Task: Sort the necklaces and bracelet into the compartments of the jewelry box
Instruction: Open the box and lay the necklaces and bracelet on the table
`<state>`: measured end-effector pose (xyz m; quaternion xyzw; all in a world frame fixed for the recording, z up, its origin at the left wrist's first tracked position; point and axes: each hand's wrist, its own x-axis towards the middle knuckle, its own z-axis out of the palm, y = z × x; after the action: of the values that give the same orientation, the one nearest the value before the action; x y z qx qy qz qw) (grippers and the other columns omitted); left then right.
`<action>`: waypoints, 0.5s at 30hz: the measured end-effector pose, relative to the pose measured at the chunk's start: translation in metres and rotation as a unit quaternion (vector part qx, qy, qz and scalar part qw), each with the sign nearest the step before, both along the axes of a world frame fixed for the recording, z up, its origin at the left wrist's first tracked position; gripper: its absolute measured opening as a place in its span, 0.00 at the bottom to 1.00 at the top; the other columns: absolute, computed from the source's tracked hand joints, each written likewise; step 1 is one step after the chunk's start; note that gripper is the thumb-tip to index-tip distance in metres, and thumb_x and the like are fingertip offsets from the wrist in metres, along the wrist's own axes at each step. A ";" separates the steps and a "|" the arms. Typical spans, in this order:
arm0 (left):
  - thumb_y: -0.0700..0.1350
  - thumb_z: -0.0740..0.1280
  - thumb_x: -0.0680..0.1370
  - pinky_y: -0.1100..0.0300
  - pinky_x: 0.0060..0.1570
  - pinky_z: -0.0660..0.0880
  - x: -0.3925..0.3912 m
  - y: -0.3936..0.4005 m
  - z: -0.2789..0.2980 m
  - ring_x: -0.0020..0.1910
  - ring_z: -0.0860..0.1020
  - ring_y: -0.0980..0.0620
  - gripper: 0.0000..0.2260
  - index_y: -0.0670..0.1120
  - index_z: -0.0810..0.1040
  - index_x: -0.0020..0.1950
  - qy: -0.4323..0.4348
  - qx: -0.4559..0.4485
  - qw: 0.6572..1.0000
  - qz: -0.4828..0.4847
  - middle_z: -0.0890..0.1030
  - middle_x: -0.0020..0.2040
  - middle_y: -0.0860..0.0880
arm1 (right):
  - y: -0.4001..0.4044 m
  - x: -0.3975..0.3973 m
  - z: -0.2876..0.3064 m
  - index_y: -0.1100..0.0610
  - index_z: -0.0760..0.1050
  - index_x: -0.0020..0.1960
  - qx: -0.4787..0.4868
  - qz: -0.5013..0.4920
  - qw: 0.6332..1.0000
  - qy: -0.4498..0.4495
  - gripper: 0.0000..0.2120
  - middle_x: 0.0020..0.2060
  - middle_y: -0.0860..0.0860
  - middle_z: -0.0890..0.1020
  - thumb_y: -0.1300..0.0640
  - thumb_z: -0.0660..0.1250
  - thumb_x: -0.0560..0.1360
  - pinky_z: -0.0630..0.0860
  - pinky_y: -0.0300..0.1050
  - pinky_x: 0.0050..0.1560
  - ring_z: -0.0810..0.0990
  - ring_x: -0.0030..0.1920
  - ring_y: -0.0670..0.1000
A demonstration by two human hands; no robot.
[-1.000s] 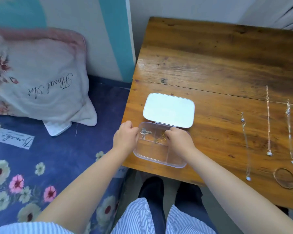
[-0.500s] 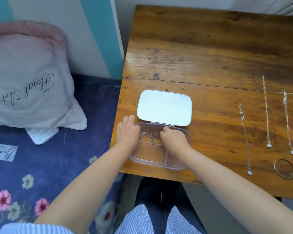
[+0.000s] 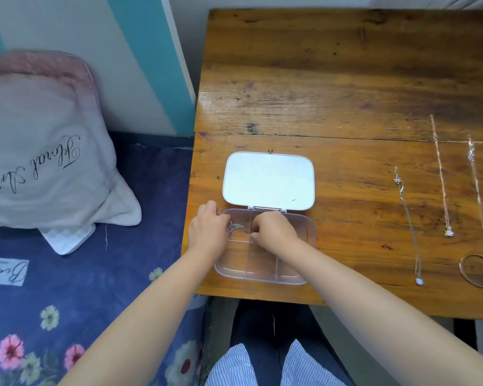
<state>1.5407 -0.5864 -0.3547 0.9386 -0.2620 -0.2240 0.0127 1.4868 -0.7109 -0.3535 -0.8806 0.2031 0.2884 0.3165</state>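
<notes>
clear plastic jewelry box (image 3: 290,275) sits open near the table (image 3: 346,79) edge, lid flat behind it. my left hand (image 3: 208,235) and right hand (image 3: 273,232) curl over its back compartments, fingertips pinching a silver chain (image 3: 234,227) in the back-left one. three necklaces (image 3: 441,176) and a bracelet (image 3: 478,270) lie well apart on my right.

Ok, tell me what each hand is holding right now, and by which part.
Both hands, left and right, are in the box, fingers on a silver chain in its far-left compartment. The exact grip is hidden, so it cannot be told.
</notes>
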 end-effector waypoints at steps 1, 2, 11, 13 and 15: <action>0.42 0.61 0.78 0.58 0.38 0.63 -0.001 0.000 -0.001 0.53 0.69 0.45 0.10 0.43 0.76 0.57 0.007 -0.001 1.000 0.016 0.71 0.53 0.44 | 0.001 0.001 0.000 0.61 0.79 0.47 0.001 0.000 1.000 -0.002 0.06 0.49 0.60 0.82 0.62 0.66 0.71 0.75 0.47 0.49 0.78 0.53 0.60; 0.43 0.60 0.79 0.58 0.38 0.62 -0.001 -0.001 -0.001 0.52 0.69 0.46 0.10 0.43 0.75 0.57 0.016 -0.002 0.999 0.039 0.71 0.53 0.45 | 0.002 0.001 0.000 0.61 0.79 0.46 0.002 -0.001 1.000 -0.002 0.06 0.49 0.60 0.82 0.62 0.66 0.71 0.75 0.47 0.48 0.78 0.53 0.59; 0.39 0.57 0.79 0.54 0.41 0.67 -0.001 -0.006 0.003 0.45 0.65 0.48 0.08 0.37 0.75 0.51 0.025 -0.018 0.997 0.065 0.66 0.45 0.45 | 0.009 0.003 0.000 0.65 0.78 0.48 -0.004 -0.013 1.000 0.021 0.09 0.50 0.62 0.81 0.68 0.60 0.73 0.76 0.45 0.49 0.79 0.52 0.60; 0.37 0.58 0.78 0.55 0.43 0.68 -0.001 -0.007 0.004 0.49 0.69 0.44 0.07 0.38 0.75 0.51 0.023 -0.004 0.999 0.037 0.71 0.49 0.42 | 0.007 0.000 0.001 0.67 0.78 0.48 -0.006 -0.020 1.000 0.024 0.09 0.50 0.63 0.81 0.68 0.59 0.73 0.75 0.46 0.50 0.78 0.53 0.60; 0.35 0.58 0.78 0.58 0.42 0.63 -0.002 -0.008 0.005 0.50 0.69 0.44 0.07 0.38 0.75 0.51 0.014 0.014 1.000 0.002 0.73 0.55 0.41 | 0.004 -0.003 0.003 0.67 0.77 0.48 -0.012 -0.018 0.999 0.032 0.10 0.51 0.64 0.81 0.69 0.58 0.72 0.75 0.46 0.50 0.78 0.53 0.61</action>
<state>1.5391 -0.5946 -0.3497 0.9358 -0.2570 -0.2412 0.0032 1.4835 -0.7074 -0.3504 -0.8708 0.2320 0.3087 0.3044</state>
